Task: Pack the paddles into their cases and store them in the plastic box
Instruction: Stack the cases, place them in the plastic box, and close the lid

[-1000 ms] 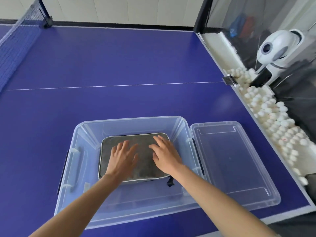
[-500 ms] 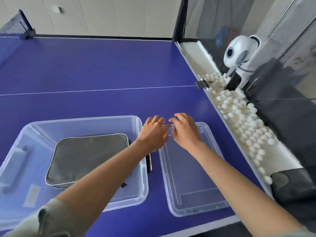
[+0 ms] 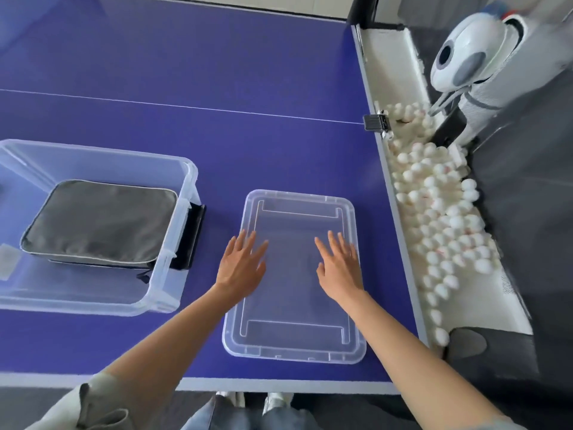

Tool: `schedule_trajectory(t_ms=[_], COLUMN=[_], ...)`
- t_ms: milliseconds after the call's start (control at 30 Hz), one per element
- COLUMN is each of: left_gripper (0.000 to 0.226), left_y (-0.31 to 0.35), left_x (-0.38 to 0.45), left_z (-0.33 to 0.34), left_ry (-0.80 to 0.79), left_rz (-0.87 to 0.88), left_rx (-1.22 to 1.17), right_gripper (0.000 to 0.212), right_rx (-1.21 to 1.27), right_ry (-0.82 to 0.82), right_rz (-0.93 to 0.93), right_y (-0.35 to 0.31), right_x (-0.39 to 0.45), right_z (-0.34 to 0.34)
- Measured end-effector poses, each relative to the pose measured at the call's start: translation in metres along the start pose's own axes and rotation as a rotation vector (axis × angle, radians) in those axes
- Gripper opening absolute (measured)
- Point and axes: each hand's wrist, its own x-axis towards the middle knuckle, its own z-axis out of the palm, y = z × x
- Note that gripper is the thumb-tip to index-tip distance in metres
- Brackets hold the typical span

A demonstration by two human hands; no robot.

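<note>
Lying beneath both hands (image 3: pixel 242 268) (image 3: pixel 339 268): lid (image 3: pixel 294 339).

Box (image 3: pixel 186 193) sits left on the table (image 3: pixel 248 88), case (image 3: pixel 99 221) inside it. Lid (image 3: pixel 294 339) lies right of the box, apart from it. My left hand (image 3: pixel 240 265) and right hand (image 3: pixel 339 265) over the lid. Balls (image 3: pixel 440 212) in the trough right of the table.

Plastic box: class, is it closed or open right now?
Open. The plastic box has no lid on; its clear lid lies flat on the table beside it.
</note>
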Motion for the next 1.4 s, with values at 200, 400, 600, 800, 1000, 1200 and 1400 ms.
schedule_trajectory(t_ms=[200,400,600,800,1000,1200,1400], left_gripper=[0.061,0.089,0.093,0.094,0.092,0.068,0.051], left_y=[-0.005,0.004,-0.002,0.008,0.010,0.011,0.014], left_x=[-0.014,-0.016,-0.014,-0.013,-0.004,0.005,0.005], left_z=[0.034,0.045,0.052,0.051,0.042,0.042,0.042], left_ry=[-0.094,-0.079,0.039,0.156,0.233,0.288,0.252], left_rz=[-0.103,-0.174,-0.159,-0.330,-0.633,-0.843,-0.874], left_rx=[-0.079,-0.158,-0.207,-0.482,-0.756,-0.984,-0.856], right_gripper=[0.058,0.078,0.091,0.083,0.074,0.053,0.032], right_rx=[0.051,0.174,0.273,0.532,0.929,1.038,1.050], right_ry=[-0.055,0.001,0.152,0.321,0.434,0.386,0.323], right_rz=[0.224,0.293,0.273,0.331,0.661,0.780,0.868], right_y=[0.023,0.026,0.033,0.030,0.032,0.033,0.040], right_x=[-0.008,-0.005,-0.004,-0.003,0.017,0.032,0.039], right_z=[0.041,0.054,0.069,0.063,0.048,0.044,0.042])
